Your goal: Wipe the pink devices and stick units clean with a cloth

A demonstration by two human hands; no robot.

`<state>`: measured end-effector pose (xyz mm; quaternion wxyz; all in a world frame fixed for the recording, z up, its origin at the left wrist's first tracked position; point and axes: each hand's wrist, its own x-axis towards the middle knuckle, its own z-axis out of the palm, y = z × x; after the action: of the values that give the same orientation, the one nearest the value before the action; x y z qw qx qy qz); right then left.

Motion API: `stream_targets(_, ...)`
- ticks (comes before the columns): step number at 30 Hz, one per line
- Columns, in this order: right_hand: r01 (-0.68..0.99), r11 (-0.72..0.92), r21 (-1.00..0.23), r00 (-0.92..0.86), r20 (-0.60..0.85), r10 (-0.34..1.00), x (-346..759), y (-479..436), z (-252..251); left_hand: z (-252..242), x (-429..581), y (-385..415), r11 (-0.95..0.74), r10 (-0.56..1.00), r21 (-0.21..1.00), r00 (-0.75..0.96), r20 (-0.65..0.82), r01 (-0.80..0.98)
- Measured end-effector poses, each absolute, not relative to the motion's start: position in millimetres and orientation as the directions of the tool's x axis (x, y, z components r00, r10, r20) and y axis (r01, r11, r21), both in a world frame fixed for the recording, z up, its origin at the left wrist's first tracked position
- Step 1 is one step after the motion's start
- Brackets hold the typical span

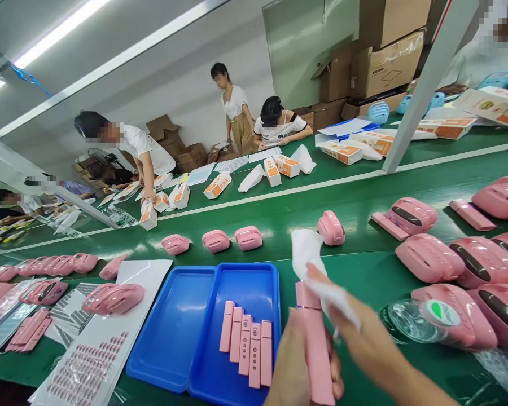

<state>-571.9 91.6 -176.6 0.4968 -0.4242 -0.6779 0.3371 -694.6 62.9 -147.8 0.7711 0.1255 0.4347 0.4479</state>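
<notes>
Long green assembly-line surface (347, 270), pink plastic casings (429, 258) ranked along it; blue tray (245, 267) just beside the hands, five pink bars (245, 344) lying side by side within. Left hand (290, 366) wrapped firmly around a pink bar (317, 361), upright so its top end stays free; right hand (342, 307) pinching a white cloth (307, 254) against that end.

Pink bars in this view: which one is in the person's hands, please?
The bar gripped in the left hand, with a white cloth in the right hand against it. Five others lie side by side in the right blue tray.
</notes>
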Motion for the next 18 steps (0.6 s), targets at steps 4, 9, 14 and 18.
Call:
stream_targets(4,0.134,0.139,-0.981,-0.033,0.136,0.99,-557,110,-147,-139,-688,63,0.495,0.851,0.67,0.154,-0.501,-0.553)
stream_targets(9,0.28,0.6,-0.75,-0.374,0.49,0.787,-573,84,-159,-134,-689,71,0.379,0.836,0.553,0.019,-0.548,-0.742)
stream_targets(14,0.15,0.619,-0.771,-0.462,0.499,0.733,-572,62,-200,-139,-697,76,0.522,0.771,0.463,0.165,-0.615,-0.717)
stream_targets(18,0.172,0.341,-0.924,-0.19,0.309,0.932,-551,85,-191,-141,-694,74,0.509,0.849,0.608,0.24,-0.47,-0.609)
